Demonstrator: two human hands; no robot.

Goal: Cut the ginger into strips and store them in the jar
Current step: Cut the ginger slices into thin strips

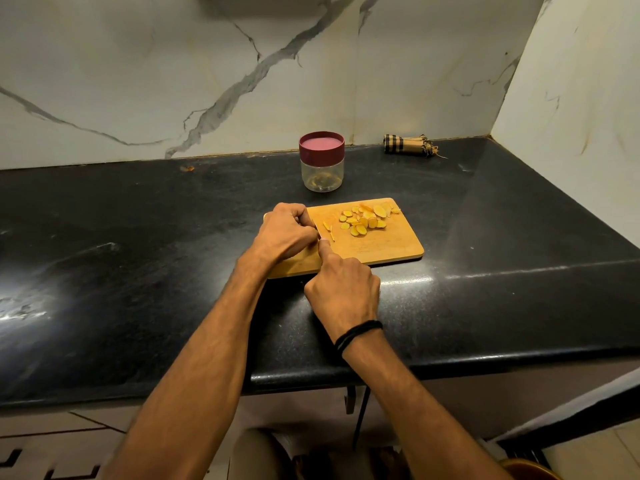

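On cutting board, left hand curled, its hold hidden; right hand grasping knife, blade barely showing

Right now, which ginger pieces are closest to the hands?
The skinny strips, lying right beside the left hand. The round slices sit apart in a pile farther right on the cutting board.
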